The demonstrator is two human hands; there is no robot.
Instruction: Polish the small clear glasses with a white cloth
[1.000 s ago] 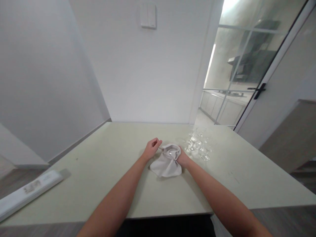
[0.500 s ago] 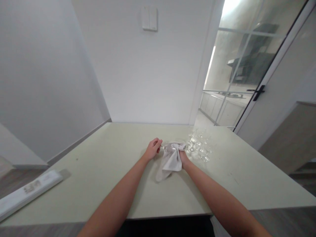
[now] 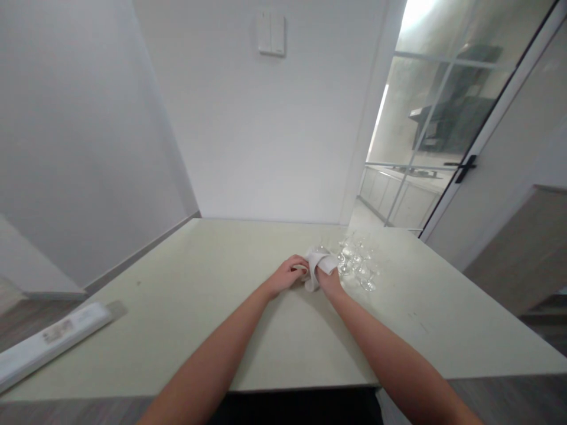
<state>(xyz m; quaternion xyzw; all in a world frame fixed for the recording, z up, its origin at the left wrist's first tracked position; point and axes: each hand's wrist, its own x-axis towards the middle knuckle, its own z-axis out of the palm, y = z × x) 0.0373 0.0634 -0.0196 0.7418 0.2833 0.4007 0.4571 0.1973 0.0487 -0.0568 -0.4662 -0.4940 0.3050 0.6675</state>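
Observation:
My left hand (image 3: 290,275) has its fingers curled at the left edge of a bunched white cloth (image 3: 315,261). My right hand (image 3: 329,282) is closed on the cloth from the right side, with folds covering part of its fingers. Clear glass (image 3: 322,249) shows just beyond the top of the cloth; how much of it is wrapped inside is hidden. Close by on the right stands a group of several clear stemmed glasses (image 3: 364,273), their feet and rims hard to separate.
The pale table (image 3: 199,319) reaches to the wall. A long white box (image 3: 53,342) lies at its left edge. Behind on the right is a glass-paned door with a black handle (image 3: 465,168). A switch plate (image 3: 271,33) is on the wall.
My left hand has moved right, from the glass's stem to the cloth. The cloth, which hung down toward me, is now gathered up between both hands, and the glass has shifted away from me.

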